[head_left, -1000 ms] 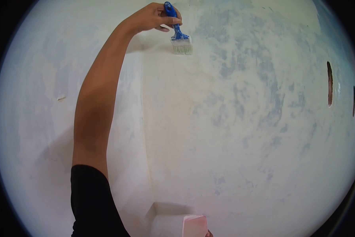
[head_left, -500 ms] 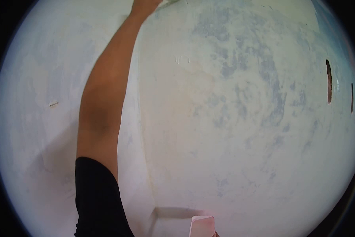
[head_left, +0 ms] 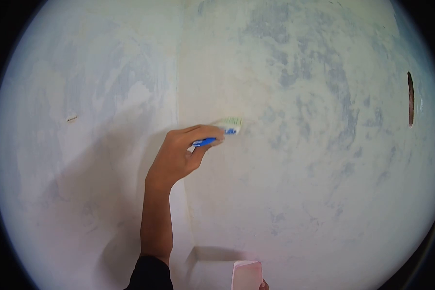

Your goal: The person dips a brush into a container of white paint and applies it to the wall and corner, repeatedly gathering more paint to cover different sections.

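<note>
The left hand (head_left: 177, 158) is closed around the blue handle of a brush (head_left: 225, 129). The fingers curl over the top and the thumb tucks underneath, so little of the handle shows past the knuckles. It looks like a short, choked-up hold, which I take to be for control, with the pale bristles pointing right and up. The bristles lie flat to the wall (head_left: 299, 193) rather than end-on. The brush sits just right of the inside corner (head_left: 179, 87) where the two wall faces meet, at about mid-height in the view. The forearm rises nearly straight from the black sleeve (head_left: 149, 275) at the near bottom edge. That keeps the wrist close to the corner line and the hand's shadow falls on the left face.

Low and near, right of the sleeve, a pink container (head_left: 247, 274) pokes into view, its open top tilted toward the wall. Only a sliver of the right hand (head_left: 264, 286) shows at its right edge, touching it. I cannot tell how that hand is closed. Kept that low and close to the body, it seems placed to stay within easy reach of the brush.

Further out, the right face is blotchy, grey-blue showing through the pale coat. A dark vertical slot (head_left: 411, 99) sits far right, and a small chip mark (head_left: 71, 117) sits on the left face
</note>
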